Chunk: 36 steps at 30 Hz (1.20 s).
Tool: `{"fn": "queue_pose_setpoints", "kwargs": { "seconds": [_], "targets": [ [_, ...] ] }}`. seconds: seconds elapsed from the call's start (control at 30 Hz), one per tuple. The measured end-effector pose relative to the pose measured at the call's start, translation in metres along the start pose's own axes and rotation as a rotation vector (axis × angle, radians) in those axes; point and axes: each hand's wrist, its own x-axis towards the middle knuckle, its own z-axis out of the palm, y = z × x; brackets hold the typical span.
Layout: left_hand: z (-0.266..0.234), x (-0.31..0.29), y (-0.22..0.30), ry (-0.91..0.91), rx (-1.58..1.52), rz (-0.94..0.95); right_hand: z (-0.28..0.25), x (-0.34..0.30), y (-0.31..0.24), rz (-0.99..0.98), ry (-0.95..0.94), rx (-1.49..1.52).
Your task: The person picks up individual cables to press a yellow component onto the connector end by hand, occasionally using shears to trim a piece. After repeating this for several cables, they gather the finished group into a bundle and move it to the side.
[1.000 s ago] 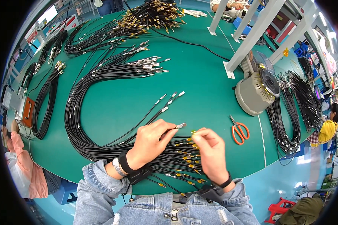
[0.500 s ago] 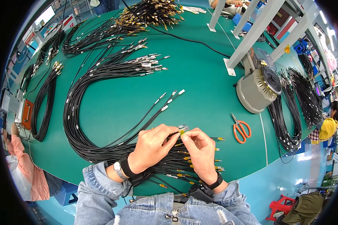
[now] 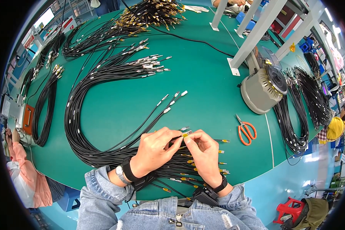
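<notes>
My left hand [image 3: 155,150] is closed in a pinch around a black cable near its end, above the table. A silvery connector [image 3: 184,128] pokes out past the fingertips. On the cable end sits a bit of yellow tape [image 3: 186,134], pinched between the thumb and finger of my right hand [image 3: 204,154]. Both hands' fingertips nearly meet there. Beneath them lies a thick bundle of black cables [image 3: 76,119], curved in a C. Its near ends carry yellow-wrapped connectors [image 3: 221,151], partly hidden by my hands; the far ends have white-tagged silvery plugs [image 3: 151,65].
Orange-handled scissors [image 3: 246,130] lie to the right on the green table [image 3: 203,76]. Behind them stand a round grey tape dispenser [image 3: 262,92] and metal posts [image 3: 253,38]. More cable bundles [image 3: 45,111] lie left, at the back and right. Other people are around the table.
My fingers have shifted slightly at the cable end, and the yellow tape there looks flatter against it. The rest of the table stays as it was.
</notes>
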Motion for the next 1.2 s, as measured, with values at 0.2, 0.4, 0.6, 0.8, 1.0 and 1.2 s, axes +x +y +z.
{"fn": "queue_pose_setpoints", "kwargs": {
  "seconds": [0.2,0.4,0.6,0.8,1.0,1.2],
  "targets": [
    [0.0002,0.0002,0.0008,0.001,0.002,-0.005,0.0007,-0.0008,-0.0003,0.01,0.009,0.012],
    [-0.0009,0.0011,0.0005,-0.028,0.039,0.026,-0.0004,-0.0004,-0.0009,0.019,0.013,0.005],
    [0.0016,0.0009,-0.0032,0.016,0.085,0.131,-0.0003,-0.0004,-0.0013,0.001,0.016,-0.016],
    [-0.001,-0.0009,-0.0023,-0.023,0.127,0.133,-0.0004,-0.0005,-0.0017,-0.037,0.023,-0.034],
    [-0.0007,-0.0014,-0.002,-0.027,0.135,0.146,-0.0014,-0.0003,0.0006,-0.028,0.023,-0.028],
    [-0.0015,-0.0011,-0.0002,-0.019,0.142,0.15,-0.0009,-0.0012,-0.0014,0.045,0.021,0.022]
  ]
}}
